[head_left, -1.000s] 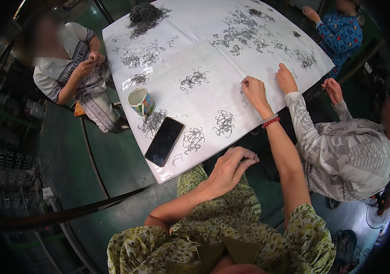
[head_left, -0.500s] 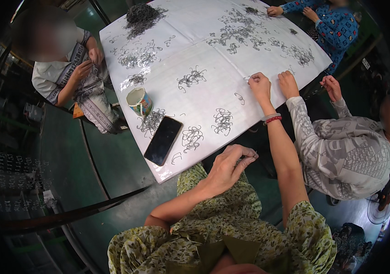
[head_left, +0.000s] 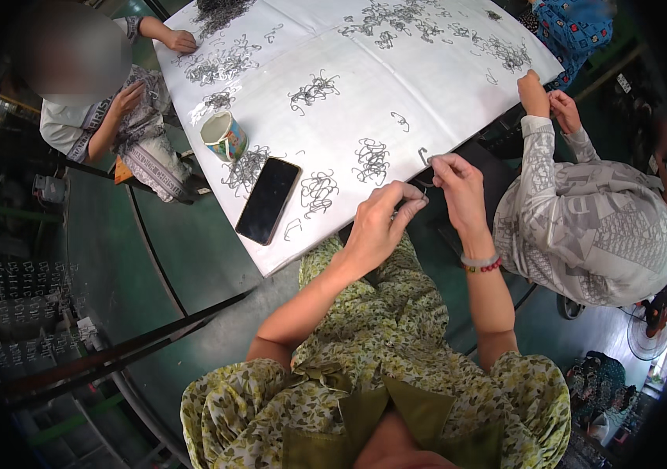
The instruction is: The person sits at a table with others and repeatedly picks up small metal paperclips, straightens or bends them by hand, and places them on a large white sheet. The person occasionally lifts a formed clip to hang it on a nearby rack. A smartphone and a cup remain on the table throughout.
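Observation:
My left hand [head_left: 376, 227] is closed in a pinch at the table's near edge, a tiny dark bit at its fingertips too small to name. Just to its right, my right hand [head_left: 462, 195], with two bracelets at the wrist, pinches a small dark wire hook [head_left: 422, 155] that juts out from the fingertips. The two hands are close together but apart. Nearest to them on the white-covered table [head_left: 349, 117] lie a loose pile of wire hooks [head_left: 371, 161] and a few single hooks [head_left: 400, 120].
A black phone [head_left: 269, 201] lies near the table corner, beside a colourful paper cup [head_left: 224, 137]. More hook piles [head_left: 314, 91] are spread about. One co-worker [head_left: 91, 117] sits at the left, another [head_left: 583, 203] close on my right, and a third [head_left: 575, 39] at the far right.
My right hand has drawn back from the tabletop to the near edge, close to my left hand, which moved slightly up. The left co-worker's hand now reaches onto the table.

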### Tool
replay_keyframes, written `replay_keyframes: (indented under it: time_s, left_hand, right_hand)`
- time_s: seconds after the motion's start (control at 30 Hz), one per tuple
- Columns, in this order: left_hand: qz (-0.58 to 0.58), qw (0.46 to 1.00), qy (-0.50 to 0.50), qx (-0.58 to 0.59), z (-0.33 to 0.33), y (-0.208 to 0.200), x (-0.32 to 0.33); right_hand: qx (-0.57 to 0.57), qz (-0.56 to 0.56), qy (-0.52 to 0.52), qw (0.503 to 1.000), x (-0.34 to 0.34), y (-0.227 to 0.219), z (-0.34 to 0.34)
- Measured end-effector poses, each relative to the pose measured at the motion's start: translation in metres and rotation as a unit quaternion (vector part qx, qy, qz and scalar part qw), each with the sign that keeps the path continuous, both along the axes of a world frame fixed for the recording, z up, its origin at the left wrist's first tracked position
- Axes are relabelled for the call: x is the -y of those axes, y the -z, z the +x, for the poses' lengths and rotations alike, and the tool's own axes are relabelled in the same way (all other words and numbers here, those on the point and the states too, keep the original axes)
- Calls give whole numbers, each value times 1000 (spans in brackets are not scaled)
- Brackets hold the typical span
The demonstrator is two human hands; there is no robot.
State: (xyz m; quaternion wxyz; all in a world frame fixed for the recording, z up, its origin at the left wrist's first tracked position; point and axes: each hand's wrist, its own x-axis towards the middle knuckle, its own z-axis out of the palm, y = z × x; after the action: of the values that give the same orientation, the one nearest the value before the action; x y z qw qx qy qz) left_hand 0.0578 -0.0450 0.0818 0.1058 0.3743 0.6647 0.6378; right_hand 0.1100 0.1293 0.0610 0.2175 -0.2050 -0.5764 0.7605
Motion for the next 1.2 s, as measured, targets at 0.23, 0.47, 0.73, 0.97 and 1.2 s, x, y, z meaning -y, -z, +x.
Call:
replay_keyframes:
  time_s: [0.23,0.47,0.73,0.97,1.2]
  left_hand:
    - [-33,997,-34,-66,-2,-5,-4]
    - [-37,996,-26,-83,0,10,2]
    - [-204,948,-167,-177,-231,105,31]
    - [-426,823,-49,-372,-335,135,83]
    - [-373,859,-38,-349,-294,83,17]
  right_hand:
    - [-99,311,113,939,51,-29,30]
    - [-178,104,132,970,69,-7,22]
    - [-83,88,144,982,72,-13,29]
    - [-148,111,174,967,71,0,23]
    - [-158,129,205,957,51,-14,38]
